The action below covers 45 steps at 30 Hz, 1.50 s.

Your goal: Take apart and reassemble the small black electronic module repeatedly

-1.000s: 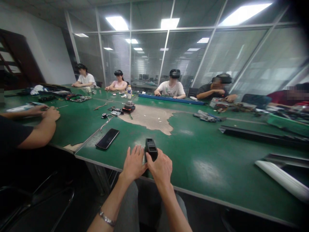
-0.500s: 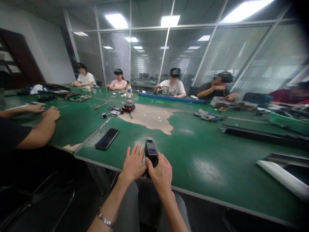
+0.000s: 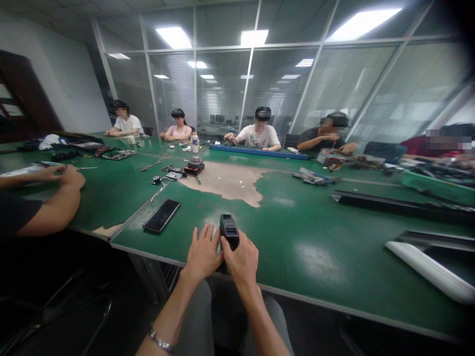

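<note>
Of two hands, the right hand (image 3: 241, 262) holds a black handheld device (image 3: 229, 230), and the left hand (image 3: 203, 254) lies open just beside it.

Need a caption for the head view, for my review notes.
Right hand grips a black rectangular handheld device with a small screen, left hand beside it, at a green-topped table.

Both bare forearms reach forward and inward from the lower edge of view; the left forearm (image 3: 172, 309) wears a metal link bracelet (image 3: 160, 340) near the wrist; the right forearm (image 3: 256, 301) runs alongside it; the left grip (image 3: 202, 254) sits palm down, fingers spread apart; the right grip (image 3: 242, 262) lies just beside it, fingers bent downward, knuckles raised.
</note>
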### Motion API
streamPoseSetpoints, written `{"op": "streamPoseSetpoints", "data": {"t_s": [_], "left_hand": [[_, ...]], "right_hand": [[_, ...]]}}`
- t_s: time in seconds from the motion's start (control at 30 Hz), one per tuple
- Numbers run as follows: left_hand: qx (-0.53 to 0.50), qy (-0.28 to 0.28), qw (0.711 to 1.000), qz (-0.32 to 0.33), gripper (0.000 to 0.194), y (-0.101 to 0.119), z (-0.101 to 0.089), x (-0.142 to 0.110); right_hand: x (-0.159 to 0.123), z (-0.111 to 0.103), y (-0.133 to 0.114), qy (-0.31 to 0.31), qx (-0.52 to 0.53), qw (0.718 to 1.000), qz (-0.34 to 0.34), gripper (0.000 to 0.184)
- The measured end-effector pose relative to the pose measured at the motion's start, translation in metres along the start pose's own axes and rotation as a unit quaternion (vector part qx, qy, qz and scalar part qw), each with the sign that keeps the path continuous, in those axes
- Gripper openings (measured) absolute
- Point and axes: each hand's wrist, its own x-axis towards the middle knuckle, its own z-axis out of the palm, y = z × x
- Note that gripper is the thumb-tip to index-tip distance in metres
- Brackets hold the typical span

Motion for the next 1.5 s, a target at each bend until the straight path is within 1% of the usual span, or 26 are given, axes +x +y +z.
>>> {"op": "streamPoseSetpoints", "data": {"t_s": [0.13,0.2,0.27,0.37,0.5,0.63,0.9,1.07,1.13,1.27,1.33,1.4,1.5], "left_hand": [[-0.010,-0.004,1.000,0.002,0.063,-0.001,0.000,0.000],[-0.015,-0.001,1.000,0.001,0.067,-0.001,-0.001,0.000],[-0.016,0.005,1.000,-0.002,0.071,0.000,0.000,0.000],[-0.012,0.011,1.000,-0.004,0.072,0.001,0.001,0.000],[-0.008,0.016,1.000,-0.002,0.072,0.001,0.002,-0.001],[-0.005,0.011,1.000,-0.003,0.071,0.001,0.001,-0.001],[-0.008,0.003,1.000,-0.005,0.071,0.002,-0.001,-0.001],[-0.014,0.004,1.000,-0.005,0.072,0.003,-0.002,-0.001],[-0.014,0.004,1.000,-0.005,0.072,0.003,-0.003,-0.001],[-0.012,0.004,1.000,-0.005,0.072,0.003,-0.003,-0.001],[-0.013,0.005,1.000,-0.006,0.073,0.003,-0.003,-0.001],[-0.012,0.004,1.000,-0.007,0.074,0.002,-0.002,0.000],[-0.010,-0.001,1.000,-0.010,0.077,0.001,-0.001,0.000]], "right_hand": [[0.013,-0.011,-0.004,0.033,0.055,0.998,-0.017,0.043],[0.020,-0.017,-0.002,0.055,0.078,0.995,-0.018,0.046],[0.026,-0.023,0.006,0.076,0.082,0.994,-0.013,0.047],[0.029,-0.026,0.026,0.092,0.053,0.994,0.004,0.047],[0.025,-0.023,0.051,0.089,0.012,0.996,0.023,0.051],[0.021,-0.017,0.065,0.079,-0.014,0.996,0.034,0.052],[0.016,-0.014,0.073,0.059,-0.044,0.997,0.034,0.045],[0.014,-0.012,0.075,0.051,-0.076,0.995,0.040,0.046],[0.013,-0.011,0.075,0.048,-0.088,0.994,0.040,0.052],[0.012,-0.009,0.076,0.056,-0.100,0.992,0.049,0.079],[0.012,-0.009,0.076,0.059,-0.092,0.992,0.055,0.088],[0.012,-0.008,0.076,0.062,-0.083,0.993,0.058,0.091],[0.012,-0.009,0.076,0.063,-0.077,0.993,0.057,0.088]]}}
